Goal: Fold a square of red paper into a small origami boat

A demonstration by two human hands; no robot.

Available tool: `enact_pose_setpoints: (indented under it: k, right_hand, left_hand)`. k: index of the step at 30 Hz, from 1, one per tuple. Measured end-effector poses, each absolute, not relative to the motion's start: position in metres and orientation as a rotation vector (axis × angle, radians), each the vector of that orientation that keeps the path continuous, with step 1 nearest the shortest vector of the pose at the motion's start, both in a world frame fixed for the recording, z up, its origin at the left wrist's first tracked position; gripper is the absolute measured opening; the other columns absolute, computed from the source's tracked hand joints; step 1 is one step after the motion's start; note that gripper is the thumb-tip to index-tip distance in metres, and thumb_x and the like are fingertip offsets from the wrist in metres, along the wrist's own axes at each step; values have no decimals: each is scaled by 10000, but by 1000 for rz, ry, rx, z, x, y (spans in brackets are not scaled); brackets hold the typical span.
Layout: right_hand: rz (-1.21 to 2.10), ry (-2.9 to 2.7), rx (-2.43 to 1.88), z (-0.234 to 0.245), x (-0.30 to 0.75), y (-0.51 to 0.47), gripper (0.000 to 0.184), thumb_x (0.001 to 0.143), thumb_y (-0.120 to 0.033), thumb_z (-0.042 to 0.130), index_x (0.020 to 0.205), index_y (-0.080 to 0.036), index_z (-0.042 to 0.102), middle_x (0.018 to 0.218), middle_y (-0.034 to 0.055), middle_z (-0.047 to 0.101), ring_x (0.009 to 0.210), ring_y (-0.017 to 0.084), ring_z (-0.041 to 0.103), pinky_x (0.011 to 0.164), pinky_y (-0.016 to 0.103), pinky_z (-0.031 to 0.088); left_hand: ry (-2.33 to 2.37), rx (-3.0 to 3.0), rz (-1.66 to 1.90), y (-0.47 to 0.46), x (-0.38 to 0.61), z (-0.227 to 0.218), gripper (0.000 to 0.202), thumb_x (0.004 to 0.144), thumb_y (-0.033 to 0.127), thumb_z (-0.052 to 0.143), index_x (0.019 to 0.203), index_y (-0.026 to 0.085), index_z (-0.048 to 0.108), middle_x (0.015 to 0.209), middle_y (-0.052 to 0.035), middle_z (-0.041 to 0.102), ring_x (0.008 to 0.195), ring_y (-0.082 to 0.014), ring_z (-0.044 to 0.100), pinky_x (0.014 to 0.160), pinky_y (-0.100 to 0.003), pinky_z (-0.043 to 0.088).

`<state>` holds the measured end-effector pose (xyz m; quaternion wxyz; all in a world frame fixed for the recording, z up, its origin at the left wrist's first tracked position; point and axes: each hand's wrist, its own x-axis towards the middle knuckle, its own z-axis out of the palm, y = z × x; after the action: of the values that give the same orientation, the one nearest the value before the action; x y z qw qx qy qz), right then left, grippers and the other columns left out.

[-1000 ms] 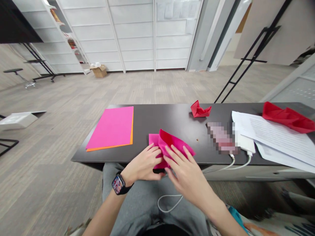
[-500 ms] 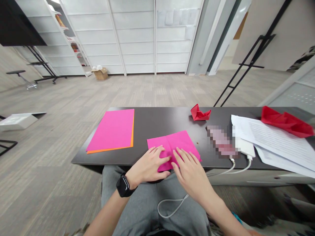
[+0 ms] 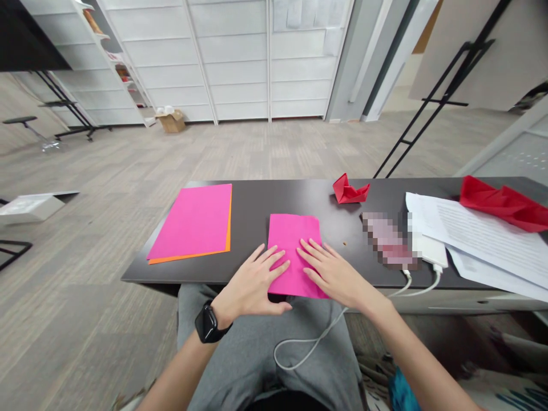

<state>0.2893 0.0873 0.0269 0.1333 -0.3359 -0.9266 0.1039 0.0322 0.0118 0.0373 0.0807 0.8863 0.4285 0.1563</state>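
Observation:
A folded pink sheet of paper lies flat at the near edge of the dark table, hanging slightly over it. My left hand, with a black watch on the wrist, rests flat on the sheet's left side, fingers spread. My right hand lies flat on its right side, fingers stretched out. Neither hand grips anything.
A stack of pink and orange sheets lies to the left. A small red folded paper figure sits at the far edge. White printed pages, a larger red folded paper, a white charger block with cables lie to the right.
The pink sheet went from lifted and half-folded to flat on the table, then turned upright into a narrower rectangle. Both hands now press on it, spread apart.

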Motion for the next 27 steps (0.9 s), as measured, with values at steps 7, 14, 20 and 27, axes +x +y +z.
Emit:
enact_pose_setpoints:
  k: [7, 14, 20, 27]
  right_hand:
    - [359, -2713, -911, 40, 295, 92, 456, 1014, -207, 384, 1447, -250, 517, 1569, 98, 423, 1476, 268, 344, 1189, 660, 212]
    - [484, -2673, -897, 52, 304, 54, 652, 865, -500, 697, 1437, -231, 538, 1489, 122, 535, 1359, 302, 515, 1129, 518, 434]
    - [407, -2443, -1027, 24, 294, 49, 259, 1001, -279, 505, 1182, -206, 674, 1274, 115, 695, 1190, 265, 643, 1020, 481, 527]
    - [313, -2325, -1055, 14, 282, 50, 426, 981, -150, 444, 1390, -224, 536, 1339, 131, 630, 1196, 268, 620, 990, 486, 535]
  left_hand:
    - [1160, 2710, 525, 20, 24, 34, 363, 893, 223, 618, 1252, 171, 637, 1366, -119, 636, 1265, -252, 605, 1092, -411, 473]
    - [1338, 2526, 773, 25, 35, 20, 189, 957, 204, 597, 1140, 188, 643, 1115, -69, 739, 1021, -220, 702, 941, -381, 556]
    - [1544, 2057, 1024, 30, 47, 14, 263, 881, 233, 721, 1125, 200, 628, 1067, -50, 735, 967, -209, 710, 901, -360, 569]
    - [1567, 1934, 1005, 37, 53, 23, 232, 825, 176, 775, 1017, 192, 645, 970, -18, 707, 885, -183, 679, 843, -318, 549]
